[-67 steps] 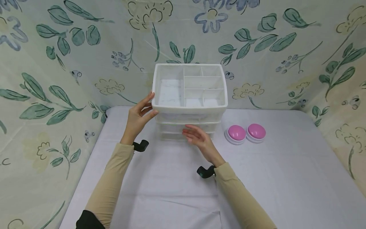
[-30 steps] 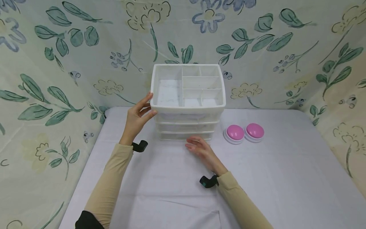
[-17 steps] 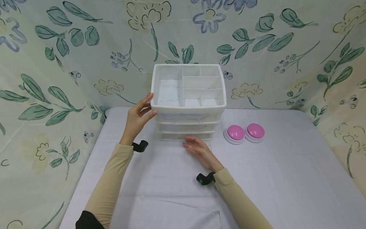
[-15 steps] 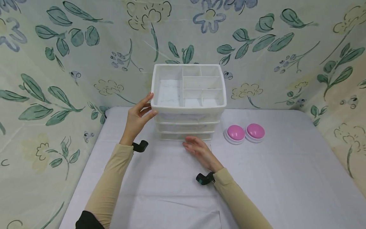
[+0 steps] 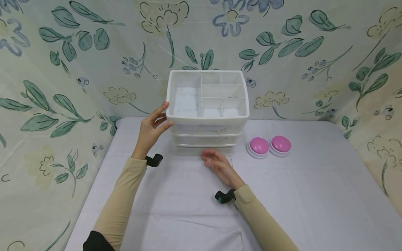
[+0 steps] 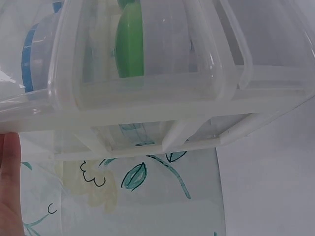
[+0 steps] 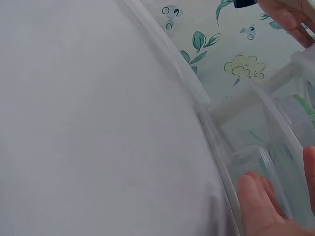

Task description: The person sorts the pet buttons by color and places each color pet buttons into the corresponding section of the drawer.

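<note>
On the table (image 5: pixel 314 198), the drawer unit (image 5: pixel 207 121) was clamped at its left corner by the left hand (image 5: pixel 149 130), seemingly for steadiness, while the right hand (image 5: pixel 221 166) had bent fingers (hooked or merely resting, I couldn't tell) at its bottom drawer (image 5: pixel 188 151).

Drawer unit (image 5: pixel 207 129) | wht plastic | upright nr back of tbl (image 5: pixel 314 181) | divided top tray (image 5: pixel 207 120), clr drawers (image 5: pixel 204 141) below
</note>
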Action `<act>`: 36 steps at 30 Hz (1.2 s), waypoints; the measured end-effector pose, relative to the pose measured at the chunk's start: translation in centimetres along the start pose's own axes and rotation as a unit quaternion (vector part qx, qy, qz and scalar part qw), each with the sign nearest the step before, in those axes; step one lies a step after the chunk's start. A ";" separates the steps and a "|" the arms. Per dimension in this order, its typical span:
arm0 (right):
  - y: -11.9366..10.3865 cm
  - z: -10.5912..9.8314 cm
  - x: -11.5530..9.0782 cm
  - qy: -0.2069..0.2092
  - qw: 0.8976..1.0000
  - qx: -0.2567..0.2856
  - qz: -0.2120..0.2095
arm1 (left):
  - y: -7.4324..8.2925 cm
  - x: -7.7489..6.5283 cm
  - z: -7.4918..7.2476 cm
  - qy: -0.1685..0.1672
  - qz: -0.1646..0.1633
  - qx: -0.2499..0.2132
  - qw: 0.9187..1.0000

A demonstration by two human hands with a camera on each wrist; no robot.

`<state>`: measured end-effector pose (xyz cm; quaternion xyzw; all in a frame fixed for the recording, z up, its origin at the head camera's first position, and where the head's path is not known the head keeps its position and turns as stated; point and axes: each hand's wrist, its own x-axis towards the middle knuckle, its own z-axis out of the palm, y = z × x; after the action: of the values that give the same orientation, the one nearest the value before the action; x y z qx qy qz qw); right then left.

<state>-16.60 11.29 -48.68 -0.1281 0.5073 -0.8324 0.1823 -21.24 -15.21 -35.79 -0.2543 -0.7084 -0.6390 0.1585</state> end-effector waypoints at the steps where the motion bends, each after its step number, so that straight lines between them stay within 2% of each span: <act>1: 0.0 0.0 -0.1 -0.002 1.000 -0.004 -0.001 | 0.0 0.0 0.0 0.000 0.001 -0.001 1.000; 9: -0.1 0.4 -0.8 -0.008 1.000 -0.016 0.001 | 0.1 0.1 0.0 0.001 0.008 -0.001 1.000; 27: -0.2 1.9 -3.4 0.006 0.999 -0.028 0.028 | 0.1 0.0 0.0 0.004 -0.001 -0.003 1.000; 36: -0.2 2.3 -4.9 -0.003 0.998 -0.044 0.043 | 0.1 0.0 0.1 0.004 -0.002 -0.006 1.000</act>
<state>-11.32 11.64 -47.59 -0.1162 0.5481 -0.8002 0.2138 -21.18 -15.13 -35.68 -0.2513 -0.7043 -0.6448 0.1581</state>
